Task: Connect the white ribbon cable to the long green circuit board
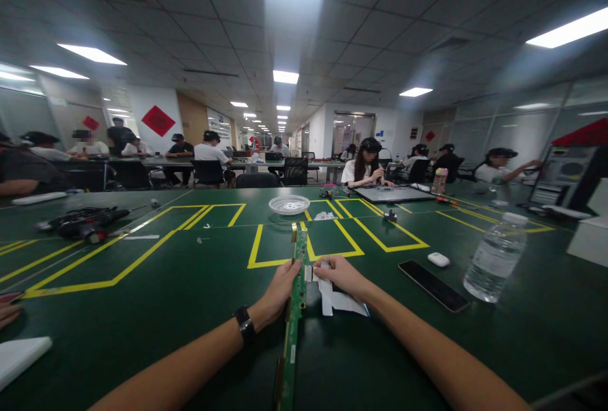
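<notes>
Steadying a long green circuit board [298, 297] over the green table [156, 309], the left hand [280, 287] is gripping it partway along, apparently to keep it from twisting, while the right hand [346, 276] is pinching a white flat strip [327, 302] at its right side; loose folds are extending below that hand.

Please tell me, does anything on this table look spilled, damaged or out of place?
Nothing looks spilled or clearly damaged. The white strip at the right hand bends sideways, slightly askew, and a crumpled whitish piece lies loose beside the white basket, a little untidy.
</notes>
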Tool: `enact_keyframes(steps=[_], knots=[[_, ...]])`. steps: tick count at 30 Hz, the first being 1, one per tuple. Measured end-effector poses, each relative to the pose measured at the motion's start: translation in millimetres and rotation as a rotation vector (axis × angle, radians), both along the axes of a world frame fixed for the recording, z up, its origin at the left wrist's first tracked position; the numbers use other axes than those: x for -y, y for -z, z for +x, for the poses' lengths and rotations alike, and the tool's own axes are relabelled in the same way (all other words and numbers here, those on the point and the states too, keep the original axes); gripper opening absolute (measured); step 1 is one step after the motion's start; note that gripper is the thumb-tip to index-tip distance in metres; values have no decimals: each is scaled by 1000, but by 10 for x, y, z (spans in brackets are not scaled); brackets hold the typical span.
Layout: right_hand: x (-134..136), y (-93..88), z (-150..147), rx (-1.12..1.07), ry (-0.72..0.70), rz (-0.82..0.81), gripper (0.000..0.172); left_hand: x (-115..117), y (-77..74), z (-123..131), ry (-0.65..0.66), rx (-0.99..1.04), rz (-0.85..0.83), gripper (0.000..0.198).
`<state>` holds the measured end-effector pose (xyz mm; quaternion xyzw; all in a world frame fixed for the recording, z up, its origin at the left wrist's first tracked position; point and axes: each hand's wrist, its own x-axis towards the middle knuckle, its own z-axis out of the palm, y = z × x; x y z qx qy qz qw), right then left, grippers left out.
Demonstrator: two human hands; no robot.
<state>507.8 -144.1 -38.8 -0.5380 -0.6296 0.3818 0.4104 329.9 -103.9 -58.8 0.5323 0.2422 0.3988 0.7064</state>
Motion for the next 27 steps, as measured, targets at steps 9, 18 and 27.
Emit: enact_keyframes(steps=[9,18,27], knots=[[13,-24,5,-19,-4,-4,27,6,-6,-11,-6,-19,-26,41],[33,-33,-5,99,5,25,28,15,-5,2,-5,-1,-23,47],[13,-4,-3,75,25,39,28,29,-29,-1,-25,-47,18,50]])
